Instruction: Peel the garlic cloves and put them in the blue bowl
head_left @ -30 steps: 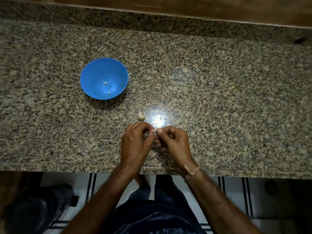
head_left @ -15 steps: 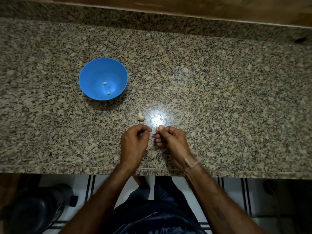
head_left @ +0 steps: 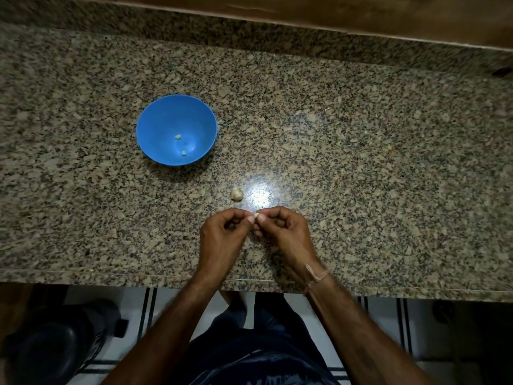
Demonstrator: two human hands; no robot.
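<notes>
Garlic clove: small pale garlic clove [head_left: 256, 216] pinched between both hands' fingertips, just above the speckled granite counter [head_left: 361, 168]
Left hand [head_left: 222, 240]: curled, gripping it
Right hand [head_left: 286, 234]: same
Blue bowl: round blue plastic bowl [head_left: 155, 118] holds two peeled bits
Spare: papery garlic piece [head_left: 236, 194] nearby

Bowl [head_left: 176, 129] sits left of frame centre on the countertop [head_left: 361, 162], two peeled cloves [head_left: 178, 137] inside. Garlic piece [head_left: 236, 194] lies lower right of it, just above both hands [head_left: 222, 237], whose fingertips meet at centre.
</notes>
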